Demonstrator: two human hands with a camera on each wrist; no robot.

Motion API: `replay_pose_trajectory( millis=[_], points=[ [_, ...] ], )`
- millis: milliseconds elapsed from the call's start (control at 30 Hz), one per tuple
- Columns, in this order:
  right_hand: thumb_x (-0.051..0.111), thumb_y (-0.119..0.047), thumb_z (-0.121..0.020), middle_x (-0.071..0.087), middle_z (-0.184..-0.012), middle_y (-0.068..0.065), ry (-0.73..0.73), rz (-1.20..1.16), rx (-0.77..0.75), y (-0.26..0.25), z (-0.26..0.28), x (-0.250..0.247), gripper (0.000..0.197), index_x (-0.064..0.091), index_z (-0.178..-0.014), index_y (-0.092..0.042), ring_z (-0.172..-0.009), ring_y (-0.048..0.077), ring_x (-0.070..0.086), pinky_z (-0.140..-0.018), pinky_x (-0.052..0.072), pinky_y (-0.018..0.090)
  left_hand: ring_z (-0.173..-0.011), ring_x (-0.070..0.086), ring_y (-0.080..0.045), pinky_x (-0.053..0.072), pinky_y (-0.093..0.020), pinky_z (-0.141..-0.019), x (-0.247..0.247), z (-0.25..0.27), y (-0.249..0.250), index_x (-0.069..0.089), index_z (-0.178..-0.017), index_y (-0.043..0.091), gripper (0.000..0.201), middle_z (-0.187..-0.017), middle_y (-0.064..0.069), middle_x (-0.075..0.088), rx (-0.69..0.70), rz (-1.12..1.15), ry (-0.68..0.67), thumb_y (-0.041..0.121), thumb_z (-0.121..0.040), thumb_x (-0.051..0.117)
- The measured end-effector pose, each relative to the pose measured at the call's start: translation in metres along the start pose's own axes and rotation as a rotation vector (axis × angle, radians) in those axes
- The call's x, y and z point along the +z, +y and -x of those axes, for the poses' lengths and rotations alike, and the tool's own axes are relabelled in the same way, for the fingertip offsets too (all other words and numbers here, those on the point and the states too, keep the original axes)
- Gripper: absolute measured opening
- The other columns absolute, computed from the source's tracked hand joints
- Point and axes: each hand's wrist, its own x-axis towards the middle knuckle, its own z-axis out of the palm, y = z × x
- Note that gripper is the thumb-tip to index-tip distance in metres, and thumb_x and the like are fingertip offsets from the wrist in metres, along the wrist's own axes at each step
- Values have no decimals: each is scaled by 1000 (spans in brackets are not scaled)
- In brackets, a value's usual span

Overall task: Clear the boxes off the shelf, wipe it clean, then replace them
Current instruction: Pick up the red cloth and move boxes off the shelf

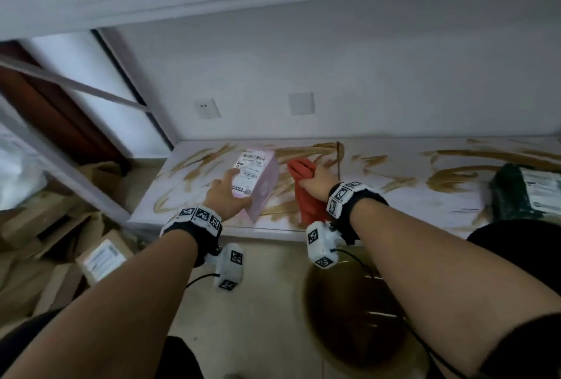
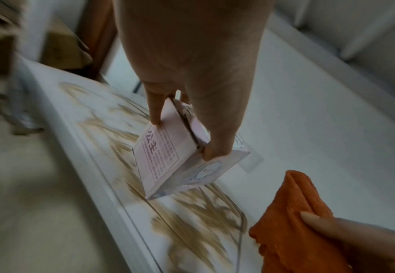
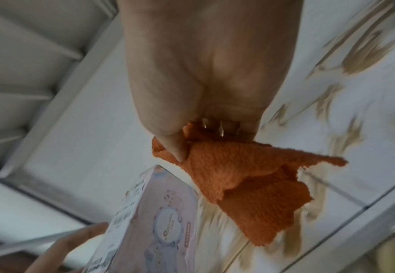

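Shelf: long white board w/ brown smears across most of its top, back edge against the wall, front lip facing the person. Its left end stops just left of the pink box; floor w/ cardboard boxes lies below that end. Open surface runs from the cloth rightward to a dark green parcel near the right edge of the head view. An upper shelf edge crosses overhead.

Pink box, white shipping label on top, sits tilted toward the left end of the shelf, one lower corner down near the front lip. Left hand has the grip on it: forefinger stretched along the label side, thumb on the near end.

Orange cloth is bunched in the right hand, fingers curled round it, just right of the box, loose end hanging toward the shelf.

Left wrist view only: box has printed text on its side panel, w/ fingertips on one face and thumb on the other; cloth close by at lower right.

Right wrist view only: the thumb pins a fold of cloth, and the box's round printed emblem faces the cloth, nearly touching.
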Motion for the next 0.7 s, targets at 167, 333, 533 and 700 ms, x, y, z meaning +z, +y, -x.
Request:
replay_pose_trajectory(
  millis=[167,333,533,700],
  points=[
    [54,-21,-90,55,-133,7,-92,11,-12,-60,-7,68,43,50,-132,-13,-115,26,55,-88,41,24,-102,56,-34,51,-38,-85,-54,31,-95,32,-137,21,66,-122,-11,48,-327,427,203,32,-81,64],
    [56,-21,-89,56,-130,12,-156,32,-6,-94,-13,118,43,49,-129,-6,-113,29,56,-82,40,24,-99,58,-34,52,-48,-86,-88,61,-176,36,-137,15,68,-122,-13,53,-568,938,415,41,-78,58],
    [56,-22,-89,56,-130,12,-196,84,-29,-120,-16,161,44,48,-131,-11,-116,29,55,-81,35,21,-104,61,-38,54,-50,-68,-85,58,-302,40,-138,25,85,-129,-10,57,-716,1311,391,49,-59,61],
    [57,-24,-88,57,-128,14,-211,138,-39,-135,-19,183,45,49,-130,-11,-115,30,55,-81,36,23,-104,59,-34,52,-44,-75,-96,75,-281,39,-140,17,64,-128,-11,58,-705,1427,437,42,-82,45]
  ],
)
